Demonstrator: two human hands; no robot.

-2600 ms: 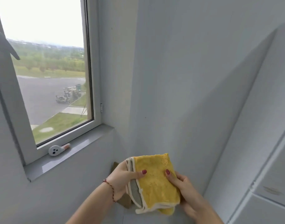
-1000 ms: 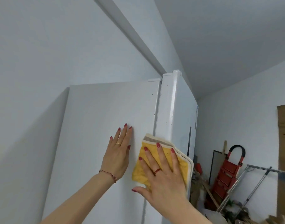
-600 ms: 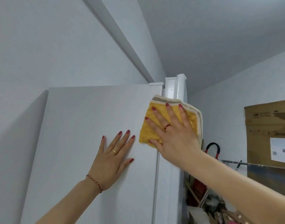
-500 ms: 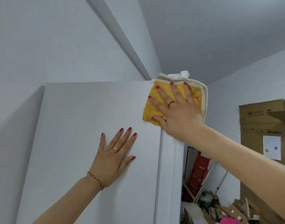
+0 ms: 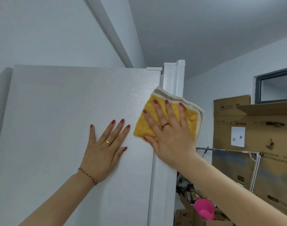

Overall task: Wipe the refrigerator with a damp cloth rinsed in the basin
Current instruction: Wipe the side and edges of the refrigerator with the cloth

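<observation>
The white refrigerator [image 5: 61, 119] fills the left and middle of the view, its side panel facing me and its door edge at the right. A folded yellow cloth [image 5: 145, 124] with a cream and grey border lies flat on the panel near the door edge, a little below the top. My right hand [image 5: 168, 132] presses the cloth against the fridge with straight, spread fingers. My left hand [image 5: 103, 150] rests flat on the panel to the left of the cloth, fingers straight. No basin is in view.
A large cardboard box [image 5: 253, 144] stands at the right behind a metal rack [image 5: 253, 167]. Clutter and a pink cup [image 5: 204, 209] lie low beside the fridge. A ceiling beam [image 5: 113, 33] runs above, and a dark-framed window [image 5: 276, 85] sits high on the right wall.
My right hand slid the cloth up to the fridge's top corner, then back down along the door edge. My left hand stayed flat on the panel.
</observation>
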